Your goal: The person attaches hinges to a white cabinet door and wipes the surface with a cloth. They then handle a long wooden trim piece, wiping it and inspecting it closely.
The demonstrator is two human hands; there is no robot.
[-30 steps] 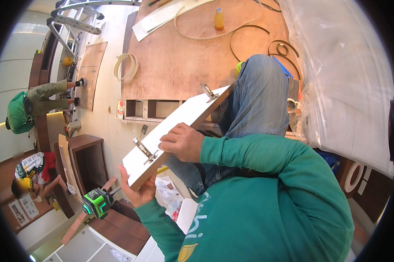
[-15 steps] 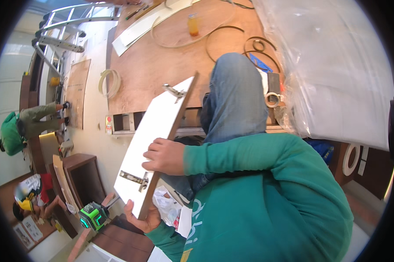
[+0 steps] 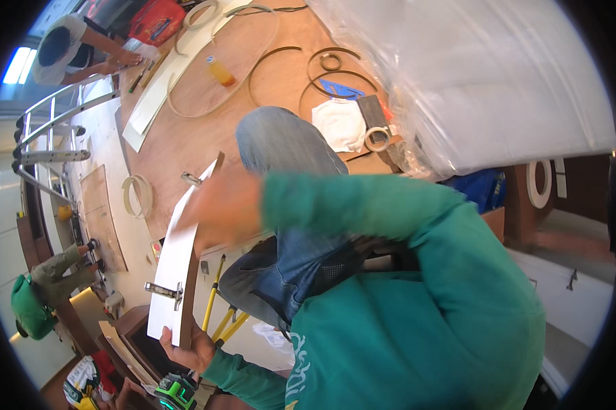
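A narrow white cabinet door [image 3: 173, 263] with a brown edge is held up in front of me, tilted on its length. Two metal hinges are fixed to its white face: a lower hinge [image 3: 164, 292] and an upper hinge [image 3: 191, 179]. My left hand [image 3: 190, 350] grips the lower end, thumb on the white face and fingers behind the edge. Over the upper half lies my right hand [image 3: 226, 208], smeared by motion; its fingers cannot be made out, nor whether they touch the door.
A wooden work board [image 3: 185, 130] carries edging strips, a yellow bottle [image 3: 220, 71], a tape roll [image 3: 377, 139] and a white cloth [image 3: 339, 124]. Plastic sheeting [image 3: 472, 82] covers the right. Yellow tripod legs [image 3: 216, 294], a green laser level [image 3: 176, 391], a ladder [image 3: 52, 147] and several people are around.
My right hand has left its grip mid-door and moved toward the upper end, blurring. The door stands steeper, still in my left hand. My view has shifted, showing another person at upper left.
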